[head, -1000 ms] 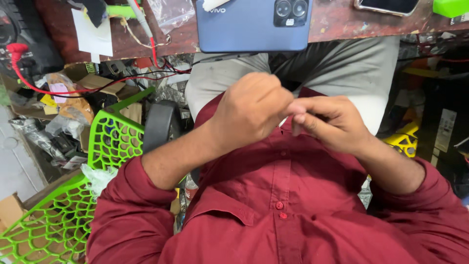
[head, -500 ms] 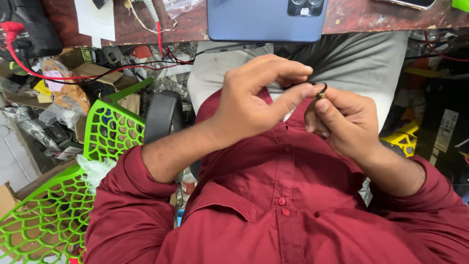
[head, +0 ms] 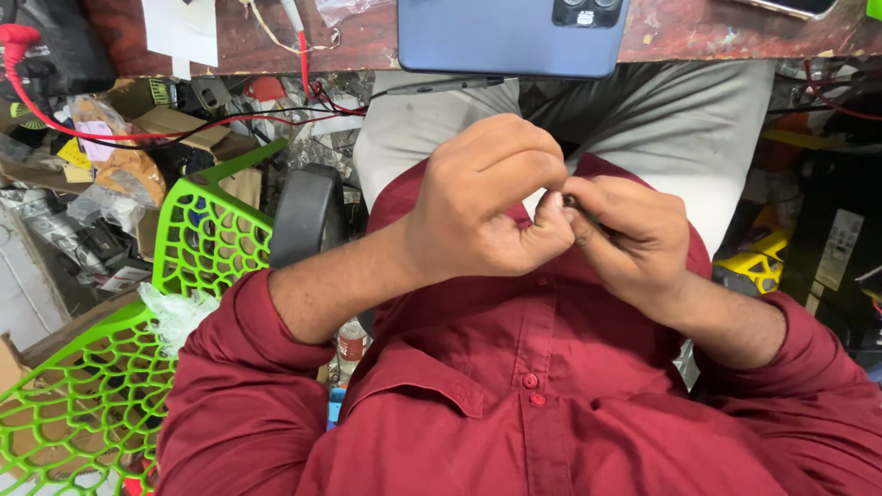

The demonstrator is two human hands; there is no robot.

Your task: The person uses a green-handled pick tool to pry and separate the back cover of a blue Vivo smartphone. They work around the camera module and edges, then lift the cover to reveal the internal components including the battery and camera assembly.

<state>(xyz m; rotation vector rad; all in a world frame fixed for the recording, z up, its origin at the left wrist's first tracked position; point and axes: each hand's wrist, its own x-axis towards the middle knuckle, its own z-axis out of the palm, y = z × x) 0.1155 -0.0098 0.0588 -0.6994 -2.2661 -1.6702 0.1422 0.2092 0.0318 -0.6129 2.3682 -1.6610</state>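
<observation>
Both hands, left (head: 487,202) and right (head: 629,234), curl fingertip-to-fingertip, pinching something tiny.

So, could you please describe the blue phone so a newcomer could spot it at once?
Look to the wooden bench edge along the top. The phone lies there face down, above the hands, overhanging the grey-trousered lap. It is the only large, flat, blue slab there.

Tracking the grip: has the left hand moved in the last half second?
Yes: the left hand curled in, thumb dropping toward the shirt button.
</observation>
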